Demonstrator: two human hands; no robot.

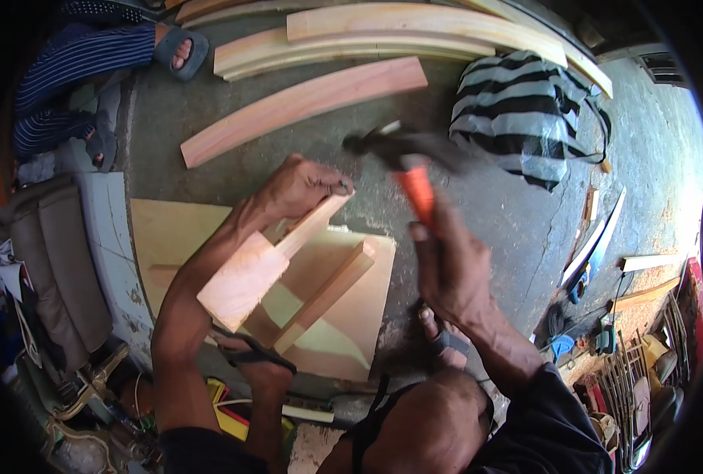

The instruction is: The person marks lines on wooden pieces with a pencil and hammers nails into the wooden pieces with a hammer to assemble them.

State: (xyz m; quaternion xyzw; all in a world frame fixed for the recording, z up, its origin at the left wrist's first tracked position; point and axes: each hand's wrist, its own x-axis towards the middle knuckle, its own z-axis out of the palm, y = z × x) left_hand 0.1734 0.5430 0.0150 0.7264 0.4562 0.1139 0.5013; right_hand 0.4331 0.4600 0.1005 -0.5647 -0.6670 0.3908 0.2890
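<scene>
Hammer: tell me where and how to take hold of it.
By the orange handle, I'd judge, from the person's side, where the right hand holds it: the handle runs back toward the person, and the dark head lies crosswise at the far end.

Your hammer [417, 193] has an orange-red handle and a dark head; your wooden piece [245, 278] is pale pinkish tan, the bag [517, 107] black-and-white striped, the trousers [91, 65] navy with pale stripes.

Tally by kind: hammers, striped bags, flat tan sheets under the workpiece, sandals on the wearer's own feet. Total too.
Hammer, in the right hand: 1
Striped bag: 1
Flat sheet: 1
Wearer's sandals: 2 (left sandal, right sandal)
Total: 5
</scene>
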